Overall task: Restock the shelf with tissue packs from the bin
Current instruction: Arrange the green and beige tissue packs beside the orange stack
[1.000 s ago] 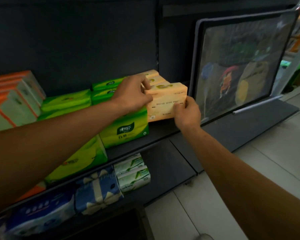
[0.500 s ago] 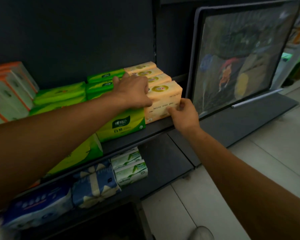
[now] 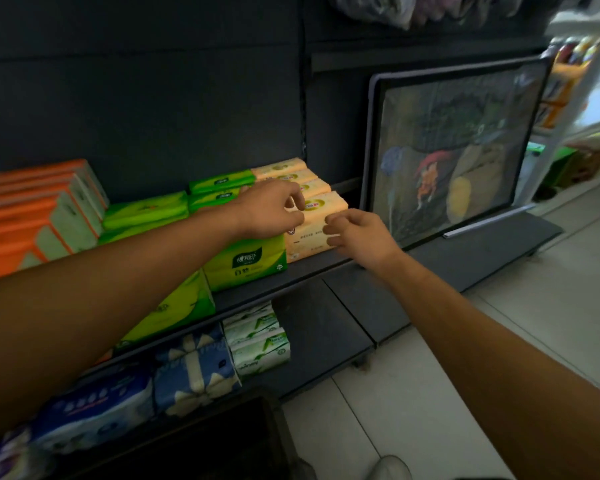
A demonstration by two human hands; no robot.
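Observation:
A pale orange tissue pack (image 3: 312,244) stands at the front of a row of like packs (image 3: 284,168), at the right end of the dark middle shelf (image 3: 291,282). My left hand (image 3: 271,209) hovers at the pack's top left corner, its curled fingertips touching the upper edge. My right hand (image 3: 357,233) sits just in front of the pack's right side with fingers loosely curled and nothing in them. The pack rests on the shelf by its own weight. A dark bin (image 3: 187,445) shows dimly at the bottom edge.
Green tissue packs (image 3: 246,265) stand left of the orange row, with orange-and-white packs (image 3: 32,209) further left. Blue packs (image 3: 194,372) and white-green packs (image 3: 257,341) fill the lower shelf. A large framed picture (image 3: 447,150) leans right of the packs. Pale floor tiles (image 3: 430,393) lie below.
My right hand has let go of the pack's lower right corner and drawn back a little. My left hand has lifted from the pack's top and curled. The camera has tilted up.

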